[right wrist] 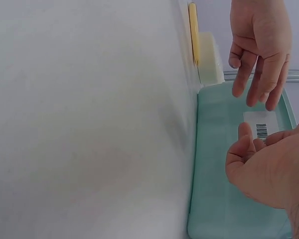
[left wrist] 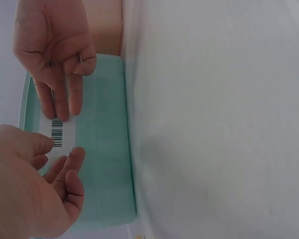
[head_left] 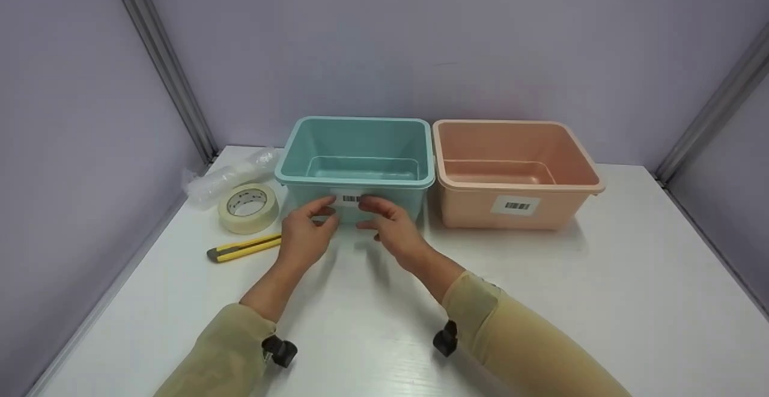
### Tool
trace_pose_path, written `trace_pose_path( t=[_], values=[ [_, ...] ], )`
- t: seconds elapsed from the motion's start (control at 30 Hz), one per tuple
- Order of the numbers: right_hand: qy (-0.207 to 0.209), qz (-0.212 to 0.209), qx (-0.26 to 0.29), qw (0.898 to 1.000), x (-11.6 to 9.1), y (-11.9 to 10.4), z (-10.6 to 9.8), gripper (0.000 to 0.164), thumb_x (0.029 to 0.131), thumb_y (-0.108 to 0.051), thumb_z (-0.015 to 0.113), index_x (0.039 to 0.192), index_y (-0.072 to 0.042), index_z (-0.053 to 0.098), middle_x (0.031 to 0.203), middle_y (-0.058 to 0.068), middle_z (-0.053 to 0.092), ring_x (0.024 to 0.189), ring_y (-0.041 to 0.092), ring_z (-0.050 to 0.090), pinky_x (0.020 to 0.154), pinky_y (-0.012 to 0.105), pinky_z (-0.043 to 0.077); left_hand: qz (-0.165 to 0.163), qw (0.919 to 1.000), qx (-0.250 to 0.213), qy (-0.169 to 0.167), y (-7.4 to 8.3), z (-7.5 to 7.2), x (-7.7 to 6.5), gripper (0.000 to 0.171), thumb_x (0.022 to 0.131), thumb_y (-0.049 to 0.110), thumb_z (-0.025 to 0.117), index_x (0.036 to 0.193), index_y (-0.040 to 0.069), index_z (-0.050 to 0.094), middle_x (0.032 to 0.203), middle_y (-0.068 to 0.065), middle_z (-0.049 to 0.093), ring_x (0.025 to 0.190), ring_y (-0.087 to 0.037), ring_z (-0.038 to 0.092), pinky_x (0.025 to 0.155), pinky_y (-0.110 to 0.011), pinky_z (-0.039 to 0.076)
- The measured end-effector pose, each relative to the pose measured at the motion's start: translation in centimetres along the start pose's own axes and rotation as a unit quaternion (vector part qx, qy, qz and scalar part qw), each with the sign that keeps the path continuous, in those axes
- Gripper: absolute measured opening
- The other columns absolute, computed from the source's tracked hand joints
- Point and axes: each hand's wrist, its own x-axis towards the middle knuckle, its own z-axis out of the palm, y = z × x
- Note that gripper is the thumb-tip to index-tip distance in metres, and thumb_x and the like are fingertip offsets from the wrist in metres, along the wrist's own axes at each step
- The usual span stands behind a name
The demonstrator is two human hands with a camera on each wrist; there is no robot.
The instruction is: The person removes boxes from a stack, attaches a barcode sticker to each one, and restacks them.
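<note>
A white barcode label (left wrist: pixel 57 132) is on the front wall of the teal bin (head_left: pixel 354 122). My left hand (head_left: pixel 305 232) is at the label's left end, thumb and fingers spread apart with their tips close to its edge. From the other side my right hand (head_left: pixel 396 232) reaches to the label's right end, its fingertips over that edge. In the left wrist view the barcode shows between the two hands, and the label's ends are partly hidden behind the fingers. Neither hand has anything in its grasp.
A peach bin (head_left: pixel 504 208) with its own barcode label (head_left: pixel 515 205) stands right of the teal one. To the left lie a roll of masking tape (head_left: pixel 264 215), a yellow utility knife (head_left: pixel 249 247) and clear plastic wrap (head_left: pixel 225 182). Walls enclose the white table (head_left: pixel 631 277).
</note>
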Motion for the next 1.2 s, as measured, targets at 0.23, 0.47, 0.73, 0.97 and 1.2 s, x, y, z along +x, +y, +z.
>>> trace_pose_path(
  t=[0.23, 0.47, 0.73, 0.97, 1.2],
  values=[
    [0.003, -0.013, -0.004, 1.0, 0.3, 0.3, -0.2, 0.045, 0.106, -0.003, 0.042, 0.147, -0.004, 0.06, 0.152, 0.015, 0.058, 0.122, 0.028, 0.068, 0.08, 0.032, 0.042, 0.026, 0.9979, -0.043, -0.04, 0.3, 0.8, 0.6, 0.042, 0.098, 0.001, 0.064, 0.138, 0.007, 0.071, 0.128, -0.008, 0.074, 0.122, -0.024, 0.067, 0.105, -0.044, 0.053],
    [0.008, -0.01, -0.007, 1.0, 0.3, 0.3, -0.4, 0.043, 0.107, -0.003, 0.043, 0.145, -0.004, 0.062, 0.15, 0.015, 0.059, 0.121, 0.027, 0.069, 0.082, 0.033, 0.043, 0.0, 0.998, -0.05, -0.038, -0.4, 0.5, 1.2, 0.035, 0.099, 0.003, 0.063, 0.133, 0.008, 0.072, 0.129, -0.006, 0.073, 0.127, -0.022, 0.063, 0.109, -0.042, 0.05],
    [0.018, -0.008, -0.015, 1.0, 0.2, 0.4, -0.8, 0.042, 0.105, -0.004, 0.045, 0.143, -0.003, 0.064, 0.145, 0.011, 0.064, 0.119, 0.025, 0.07, 0.083, 0.033, 0.045, -0.026, 0.9982, -0.044, -0.031, -0.8, -0.5, 1.4, 0.03, 0.102, 0.004, 0.062, 0.13, 0.009, 0.072, 0.131, -0.006, 0.072, 0.127, -0.023, 0.061, 0.11, -0.041, 0.049],
    [-0.003, -0.011, -0.023, 1.0, 0.6, 0.5, -0.3, 0.042, 0.106, -0.003, 0.042, 0.143, 0.001, 0.062, 0.144, 0.013, 0.064, 0.12, 0.027, 0.069, 0.081, 0.033, 0.043, 0.006, 0.9971, -0.041, -0.065, -0.5, 0.6, 1.9, 0.03, 0.099, 0.003, 0.063, 0.127, 0.005, 0.075, 0.126, -0.007, 0.074, 0.126, -0.024, 0.063, 0.11, -0.045, 0.048],
    [0.003, -0.008, -0.029, 1.0, 0.7, 0.7, -0.6, 0.043, 0.107, -0.004, 0.042, 0.144, 0.0, 0.062, 0.145, 0.013, 0.064, 0.121, 0.028, 0.069, 0.084, 0.035, 0.043, -0.008, 0.9973, -0.034, -0.065, -1.2, 0.2, 2.4, 0.029, 0.1, 0.004, 0.063, 0.126, 0.004, 0.074, 0.125, -0.007, 0.073, 0.125, -0.025, 0.062, 0.11, -0.044, 0.049]
  ],
)
